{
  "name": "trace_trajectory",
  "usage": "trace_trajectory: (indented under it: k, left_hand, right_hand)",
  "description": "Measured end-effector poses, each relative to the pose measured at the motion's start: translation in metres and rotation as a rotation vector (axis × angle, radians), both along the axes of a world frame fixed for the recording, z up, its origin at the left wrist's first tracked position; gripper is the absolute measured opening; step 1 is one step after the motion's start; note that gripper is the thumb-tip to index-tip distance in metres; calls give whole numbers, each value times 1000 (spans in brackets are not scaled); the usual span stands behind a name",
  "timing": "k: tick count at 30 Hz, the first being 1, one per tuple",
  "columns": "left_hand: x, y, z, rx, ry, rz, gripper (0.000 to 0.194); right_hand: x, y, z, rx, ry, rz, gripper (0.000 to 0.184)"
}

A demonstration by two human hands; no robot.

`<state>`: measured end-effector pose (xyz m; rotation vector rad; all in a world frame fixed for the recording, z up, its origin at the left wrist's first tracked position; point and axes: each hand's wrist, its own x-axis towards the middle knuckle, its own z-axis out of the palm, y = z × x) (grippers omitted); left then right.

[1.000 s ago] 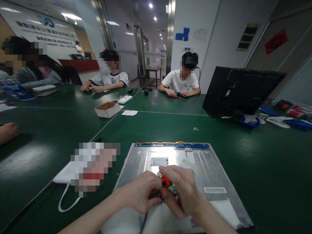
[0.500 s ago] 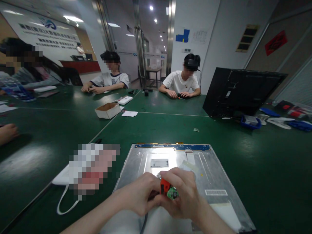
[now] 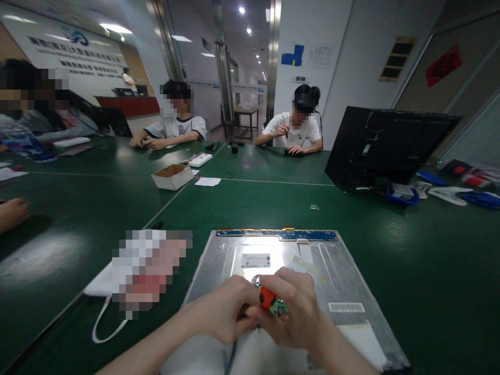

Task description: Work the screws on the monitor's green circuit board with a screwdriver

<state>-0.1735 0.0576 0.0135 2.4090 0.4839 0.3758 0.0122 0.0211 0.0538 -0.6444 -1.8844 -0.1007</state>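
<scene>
Between the fingers of my right hand (image 3: 295, 307) is a small orange-red plastic piece (image 3: 267, 297) with a round green circuit board (image 3: 278, 307) against it. My left hand (image 3: 230, 307) is closed right beside it, its fingertips hidden, so what it grips cannot be made out. A dark cable (image 3: 231, 359) runs down from below my left hand. Both hands are above a silvery metal display panel (image 3: 222, 255), which has a blue circuit strip (image 3: 273, 235) along its far edge. Just behind the fingers a round shiny part (image 3: 256, 280) shows.
Left of the panel lies a white strapped item (image 3: 101, 278), partly blurred. Farther off are an open cardboard box (image 3: 172, 178), a paper slip (image 3: 208, 182) and a black monitor (image 3: 385, 151). A blue tray (image 3: 402, 195) sits by the monitor. Other people sit around the green table (image 3: 390, 260).
The orange-red piece and green board have turned slightly and shifted a little right in my right fingers. Across the table, a person has raised one hand.
</scene>
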Motion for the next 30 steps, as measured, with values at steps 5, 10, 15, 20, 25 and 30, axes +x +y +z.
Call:
trace_trajectory:
  k: [5, 10, 15, 20, 25, 30]
  left_hand:
    - [1, 1, 4, -46, -14, 16, 6]
    - [1, 1, 6, -59, -4, -5, 11]
    - [1, 1, 3, -15, -1, 6, 10]
    - [0, 0, 3, 0, 14, 30, 7]
    - [0, 0, 4, -10, 11, 17, 5]
    - [1, 0, 1, -52, 9, -5, 8]
  right_hand:
    - [2, 0, 5, -45, 41, 146, 30]
    - [2, 1, 2, -32, 70, 79, 32]
    - [2, 0, -1, -8, 48, -9, 23]
    - [4, -1, 5, -54, 47, 97, 33]
    - [3, -1, 5, -60, 53, 130, 39]
    - [1, -1, -1, -19, 39, 12, 26]
